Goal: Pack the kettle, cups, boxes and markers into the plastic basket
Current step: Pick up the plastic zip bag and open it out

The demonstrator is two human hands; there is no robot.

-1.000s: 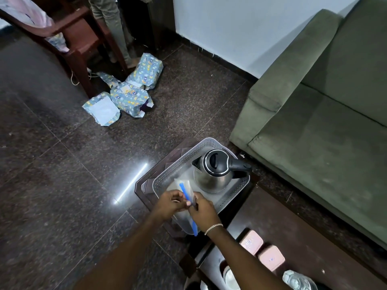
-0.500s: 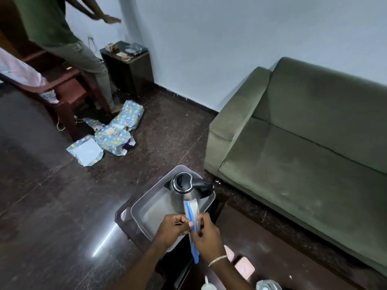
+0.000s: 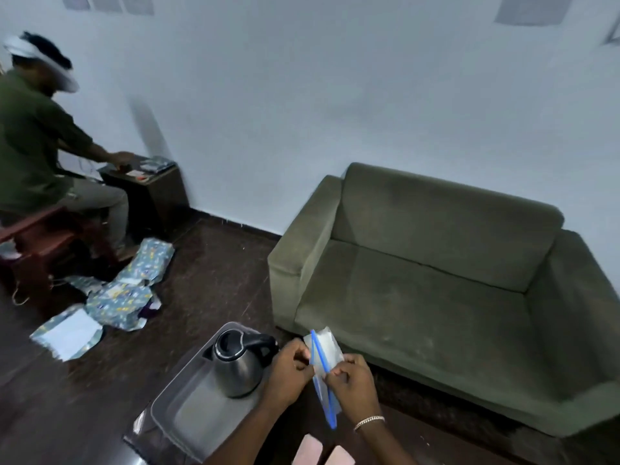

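Left hand [image 3: 288, 370]: pinching the clear bag's [image 3: 324, 349] left edge, lower centre of frame.
Right hand [image 3: 352, 380]: pinching the bag's blue-striped right side.
Kettle [image 3: 239, 364]: standing inside the basket [image 3: 188, 414], just left of the hands.
Pink boxes [image 3: 322, 454]: lying at the bottom edge.
Sofa [image 3: 436, 290]: filling the right.
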